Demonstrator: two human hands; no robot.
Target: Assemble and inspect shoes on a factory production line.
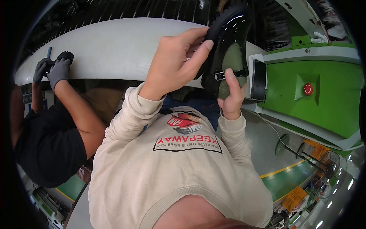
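Glossy black shoe point(228, 53) with olive interior, upper right of centre in the frame; my right grip point(233, 97) is closed on its lower end, thumb lying over the strap point(239, 73) beside the metal buckle point(220, 76); my left grip point(177, 63) is nearly closed at the shoe's left edge, whether pinching anything I cannot tell; pale tabletop point(114, 42), upper left; a co-worker's gloved hands point(59, 72), far left; red button point(308, 89), right.
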